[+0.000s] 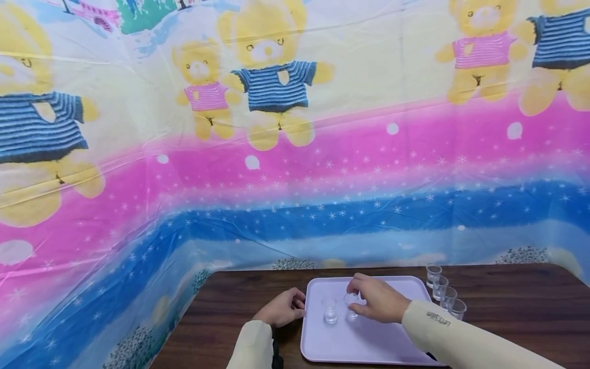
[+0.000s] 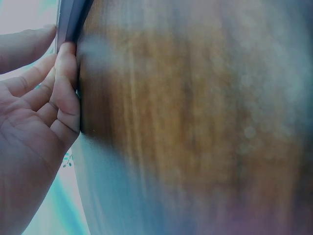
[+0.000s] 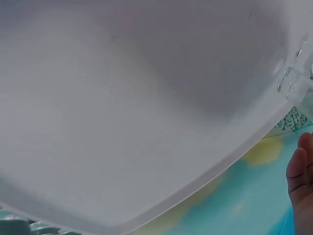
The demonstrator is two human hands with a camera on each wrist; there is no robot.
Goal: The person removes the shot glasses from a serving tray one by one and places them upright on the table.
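My right hand [image 1: 380,301] is over the lilac tray [image 1: 369,343], its thumb and fingers bent round the rim of a small clear shot glass [image 1: 352,311]. That glass stands upright on the tray, partly hidden by the fingers. Beside it, to the left, is a matching shot glass [image 1: 330,311]. In the right wrist view, fingertips [image 3: 297,164] show close to one shot glass [image 3: 296,88] at the right edge; the thumb is out of frame. At the tray's left edge, my left hand [image 1: 282,308] pinches the rim [image 2: 72,22] between thumb and fingers.
Several more clear shot glasses [image 1: 448,297] stand in a slanting row just right of the tray. Everything rests on a dark wooden table [image 1: 221,318]. A patterned cloth with teddy bears [image 1: 276,77] hangs behind and along the left side.
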